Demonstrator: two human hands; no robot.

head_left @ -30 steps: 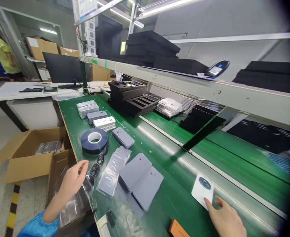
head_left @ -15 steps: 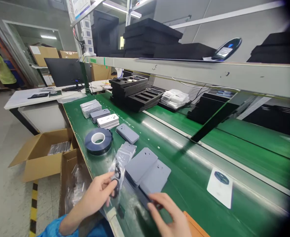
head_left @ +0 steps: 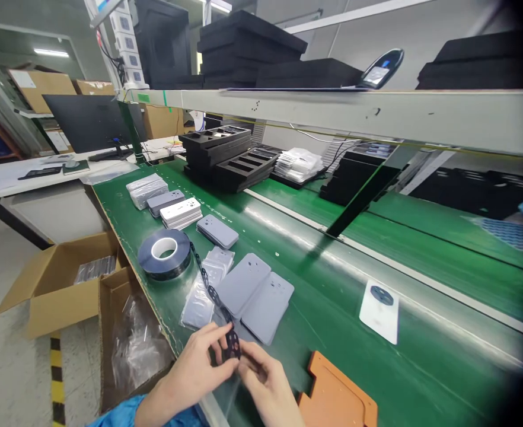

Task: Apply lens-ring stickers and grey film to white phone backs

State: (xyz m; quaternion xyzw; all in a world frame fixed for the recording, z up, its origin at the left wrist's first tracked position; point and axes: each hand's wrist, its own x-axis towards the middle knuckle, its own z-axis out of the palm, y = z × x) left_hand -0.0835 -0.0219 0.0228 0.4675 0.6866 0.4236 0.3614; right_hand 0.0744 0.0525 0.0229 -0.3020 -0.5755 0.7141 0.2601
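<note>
A strip of black camera-lens stickers (head_left: pixel 214 293) runs off a dark blue roll (head_left: pixel 163 270) with a white core. My left hand (head_left: pixel 199 363) pinches the strip near its end, between thumb and fingers. Close against it, my right hand (head_left: pixel 268 379) has thumb and forefinger pressed together at the strip's edge; exactly what lies under those fingertips is partly hidden. Just beyond both hands are two stacks of grey phone back panels, a left stack (head_left: pixel 244 284) and a right stack (head_left: pixel 268 308). Clear plastic sleeves (head_left: pixel 203 290) lie beside them, partly under the strip.
An orange fixture plate (head_left: pixel 337 394) lies right of my hands. Farther right is a white phone panel (head_left: pixel 379 317) with a dark round sticker. More panel stacks (head_left: pixel 181 212) and black foam trays (head_left: pixel 230 160) stand toward the back. Cardboard boxes (head_left: pixel 66 308) sit on the floor at left.
My right hand has left the grey panels and come to the strip beside my left hand. The left hand has drawn the strip rightward, and the view has shifted right.
</note>
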